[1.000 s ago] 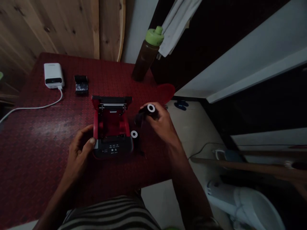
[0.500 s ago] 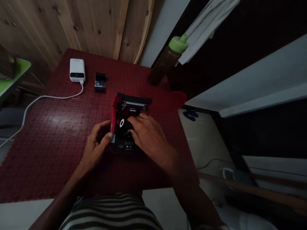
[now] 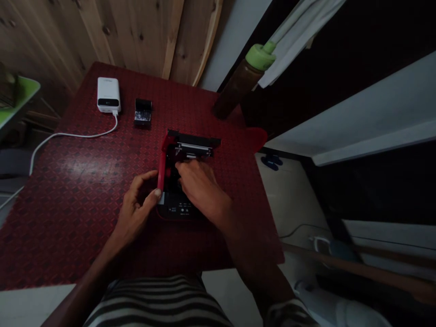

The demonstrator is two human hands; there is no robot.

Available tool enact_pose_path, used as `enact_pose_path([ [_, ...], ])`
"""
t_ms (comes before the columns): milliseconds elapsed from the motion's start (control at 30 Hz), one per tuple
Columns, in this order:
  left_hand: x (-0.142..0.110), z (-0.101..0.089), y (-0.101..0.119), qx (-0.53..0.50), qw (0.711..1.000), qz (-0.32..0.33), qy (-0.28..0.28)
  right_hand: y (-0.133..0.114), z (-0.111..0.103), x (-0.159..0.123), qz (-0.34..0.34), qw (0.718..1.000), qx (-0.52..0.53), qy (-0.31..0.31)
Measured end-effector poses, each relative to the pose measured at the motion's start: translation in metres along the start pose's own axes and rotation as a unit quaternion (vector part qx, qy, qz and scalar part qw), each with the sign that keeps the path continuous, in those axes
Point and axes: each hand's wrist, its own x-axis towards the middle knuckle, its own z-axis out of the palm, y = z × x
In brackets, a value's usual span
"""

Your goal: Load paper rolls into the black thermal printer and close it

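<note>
A small red and black machine, by its look a label printer [image 3: 174, 210], stands on the table with its lid [image 3: 194, 140] raised. My left hand [image 3: 139, 200] is curled at the machine's left side, thumb on the front left corner and fingertips against the red side wall. Inside the open bay is my right hand [image 3: 199, 184], fingers bent down and closed. Whatever those fingers hold is hidden under the hand. Behind the machine lies a black film ribbon [image 3: 143, 113] between two spools.
A white power bank [image 3: 108, 93] with a white cable [image 3: 75, 135] lies at the back left of the red patterned table [image 3: 85, 195]. At the back right stands a brown bottle [image 3: 236, 86] with a green cap. Slippers [image 3: 270, 161] are on the floor to the right.
My right hand has shifted left and deeper over the bay. The black roll with the white ring end, visible beside its fingers before, is now covered. My left hand stays put.
</note>
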Motion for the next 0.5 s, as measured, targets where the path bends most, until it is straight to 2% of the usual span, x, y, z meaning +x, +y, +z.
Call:
enact_pose_path([
  [133, -0.001, 0.000, 0.000, 0.000, 1.000, 0.000, 0.003, 0.007, 0.009, -0.008, -0.011, 0.999, 0.044, 0.025],
  [267, -0.001, 0.000, 0.001, 0.003, 1.000, -0.003, 0.000, 0.017, 0.001, -0.025, -0.067, 0.985, 0.140, 0.071],
  [367, 0.000, 0.000, 0.002, -0.002, 1.000, -0.003, 0.003, 0.022, -0.008, -0.040, -0.126, 0.970, 0.198, 0.072],
  [500, -0.001, 0.000, 0.002, 0.007, 1.000, -0.002, 0.009, 0.024, -0.005, -0.045, -0.139, 0.965, 0.209, 0.075],
])
